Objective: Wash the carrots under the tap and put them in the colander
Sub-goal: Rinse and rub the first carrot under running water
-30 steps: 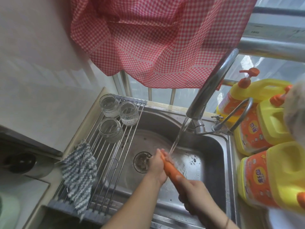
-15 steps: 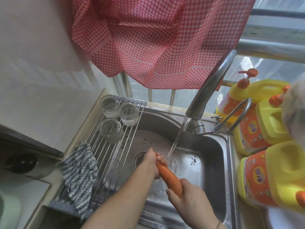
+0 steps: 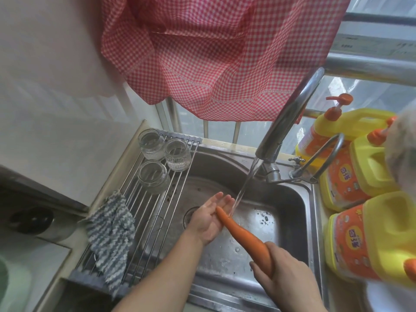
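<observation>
An orange carrot [image 3: 242,237] lies slantwise over the steel sink [image 3: 290,212], its thin tip up by the running water. My right hand [image 3: 283,275] grips its thick end at the lower right. My left hand [image 3: 209,219] is spread flat, palm up, under the thin tip, fingers straight and reaching into the stream. Water pours from the curved tap [image 3: 281,131] onto my left fingertips. No colander is in view.
A roll-up drying rack [image 3: 153,212] covers the sink's left side, bearing three glass jars [image 3: 155,176] and a striped cloth [image 3: 110,235]. Yellow detergent jugs [image 3: 369,239] crowd the right rim. A red checked curtain [image 3: 220,55] hangs above.
My left hand has let go of the carrot's tip and opened flat beneath it. My right hand has drawn the carrot back toward me a little.
</observation>
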### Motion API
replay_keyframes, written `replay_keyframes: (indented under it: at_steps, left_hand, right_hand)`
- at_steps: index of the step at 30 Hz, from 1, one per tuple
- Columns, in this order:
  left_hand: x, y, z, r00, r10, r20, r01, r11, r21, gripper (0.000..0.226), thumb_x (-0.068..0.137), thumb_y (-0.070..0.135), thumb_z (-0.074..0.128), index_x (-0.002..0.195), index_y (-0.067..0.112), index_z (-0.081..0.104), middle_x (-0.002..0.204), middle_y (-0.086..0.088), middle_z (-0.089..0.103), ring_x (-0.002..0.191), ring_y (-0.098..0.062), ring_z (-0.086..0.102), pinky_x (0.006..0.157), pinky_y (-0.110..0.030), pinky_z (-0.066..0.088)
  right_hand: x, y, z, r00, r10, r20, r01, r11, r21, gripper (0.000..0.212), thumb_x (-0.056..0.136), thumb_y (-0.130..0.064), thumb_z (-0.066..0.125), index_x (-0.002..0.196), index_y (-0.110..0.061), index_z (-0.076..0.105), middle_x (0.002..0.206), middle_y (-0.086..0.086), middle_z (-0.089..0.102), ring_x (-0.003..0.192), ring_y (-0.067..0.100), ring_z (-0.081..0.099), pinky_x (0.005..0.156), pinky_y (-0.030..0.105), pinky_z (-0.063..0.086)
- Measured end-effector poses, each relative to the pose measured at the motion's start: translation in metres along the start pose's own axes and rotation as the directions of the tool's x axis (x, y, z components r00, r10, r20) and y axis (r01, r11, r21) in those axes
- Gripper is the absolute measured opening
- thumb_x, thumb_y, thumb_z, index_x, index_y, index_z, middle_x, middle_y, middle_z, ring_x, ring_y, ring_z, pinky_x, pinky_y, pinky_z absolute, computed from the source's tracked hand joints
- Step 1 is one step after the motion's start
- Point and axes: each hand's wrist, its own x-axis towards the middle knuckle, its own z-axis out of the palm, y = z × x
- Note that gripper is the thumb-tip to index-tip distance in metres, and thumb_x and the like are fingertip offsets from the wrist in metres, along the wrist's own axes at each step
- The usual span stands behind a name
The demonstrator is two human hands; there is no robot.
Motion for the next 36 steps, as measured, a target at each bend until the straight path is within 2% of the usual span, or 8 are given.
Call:
replay_keyframes:
  at_steps: [7, 11, 15, 17, 21, 26, 31, 36]
  left_hand:
    - [0.000, -0.009, -0.007, 1.000, 0.001, -0.027, 0.001, 0.996, 0.092, 0.030, 0.107, 0.009, 0.028, 0.123, 0.004, 0.052, 0.117, -0.019, 0.065, 0.108, -0.031, 0.065, 0.081, -0.043, 0.058]
    - [-0.008, -0.023, 0.000, 0.997, -0.059, -0.049, 0.062, 0.997, 0.044, 0.033, 0.107, 0.028, 0.032, 0.105, 0.005, 0.057, 0.089, -0.014, 0.069, 0.082, -0.026, 0.071, 0.074, -0.040, 0.058]
    - [-0.020, -0.049, 0.014, 0.988, -0.103, -0.113, 0.104, 0.995, 0.000, 0.050, 0.101, 0.052, 0.039, 0.085, 0.009, 0.058, 0.066, -0.008, 0.061, 0.058, -0.021, 0.064, 0.064, -0.032, 0.052]
    - [-0.024, -0.061, 0.020, 0.985, -0.100, -0.137, 0.097, 0.995, -0.024, 0.051, 0.095, 0.059, 0.047, 0.080, 0.011, 0.056, 0.062, -0.005, 0.056, 0.053, -0.018, 0.059, 0.062, -0.031, 0.050]
    - [-0.026, -0.063, 0.021, 0.984, -0.078, -0.158, 0.077, 0.997, -0.014, 0.048, 0.093, 0.058, 0.051, 0.081, 0.012, 0.049, 0.063, -0.008, 0.055, 0.056, -0.023, 0.058, 0.066, -0.035, 0.051]
    - [-0.015, -0.039, 0.004, 0.978, -0.066, -0.200, 0.105, 0.975, 0.193, 0.048, 0.102, 0.047, 0.040, 0.101, 0.003, 0.060, 0.093, -0.017, 0.069, 0.094, -0.033, 0.068, 0.080, -0.040, 0.056]
    - [-0.024, -0.028, -0.006, 0.978, -0.124, -0.167, 0.185, 0.884, 0.429, 0.051, 0.098, 0.056, 0.042, 0.113, 0.015, 0.071, 0.104, -0.008, 0.071, 0.090, -0.022, 0.067, 0.063, -0.031, 0.057]
    - [-0.020, -0.032, -0.010, 0.973, -0.182, -0.146, 0.222, 0.910, 0.350, 0.046, 0.099, 0.043, 0.047, 0.084, 0.014, 0.080, 0.087, -0.006, 0.075, 0.077, -0.017, 0.073, 0.068, -0.027, 0.056]
  right_hand:
    - [-0.005, 0.000, -0.001, 1.000, 0.028, -0.010, -0.028, 1.000, -0.003, 0.049, 0.081, -0.067, 0.050, 0.121, -0.040, 0.046, 0.117, -0.016, 0.061, 0.101, 0.015, 0.065, 0.079, 0.027, 0.047]
    - [-0.005, -0.003, -0.001, 0.998, 0.061, 0.032, -0.062, 0.998, 0.016, 0.041, 0.081, -0.067, 0.050, 0.110, -0.039, 0.049, 0.104, -0.014, 0.065, 0.096, 0.013, 0.065, 0.076, 0.026, 0.048]
    - [0.001, -0.007, 0.000, 0.974, 0.181, 0.136, -0.216, 0.918, 0.333, 0.029, 0.076, -0.058, 0.066, 0.084, -0.030, 0.066, 0.074, -0.007, 0.069, 0.073, 0.003, 0.063, 0.066, 0.018, 0.048]
    - [0.009, -0.008, 0.002, 0.968, 0.187, 0.165, -0.237, 0.898, 0.372, 0.029, 0.075, -0.056, 0.067, 0.078, -0.027, 0.068, 0.071, -0.007, 0.069, 0.070, 0.002, 0.062, 0.063, 0.017, 0.047]
    - [0.025, -0.017, 0.004, 0.985, 0.134, 0.109, -0.159, 0.947, 0.278, 0.033, 0.074, -0.059, 0.064, 0.081, -0.028, 0.058, 0.079, -0.007, 0.070, 0.080, 0.013, 0.066, 0.066, 0.026, 0.049]
    - [0.044, -0.035, 0.009, 0.997, -0.070, 0.027, 0.067, 0.992, 0.111, 0.049, 0.083, -0.050, 0.064, 0.127, -0.036, 0.048, 0.116, -0.009, 0.062, 0.104, 0.014, 0.060, 0.079, 0.025, 0.045]
    - [0.069, -0.049, 0.015, 0.983, -0.179, -0.031, 0.182, 0.974, 0.135, 0.037, 0.085, -0.030, 0.065, 0.120, -0.023, 0.056, 0.113, -0.002, 0.057, 0.100, 0.019, 0.060, 0.074, 0.021, 0.040]
    - [0.077, -0.061, 0.020, 0.994, -0.105, 0.030, 0.102, 0.991, 0.083, 0.027, 0.089, -0.042, 0.054, 0.103, -0.019, 0.050, 0.092, -0.001, 0.052, 0.092, 0.024, 0.061, 0.067, 0.026, 0.036]
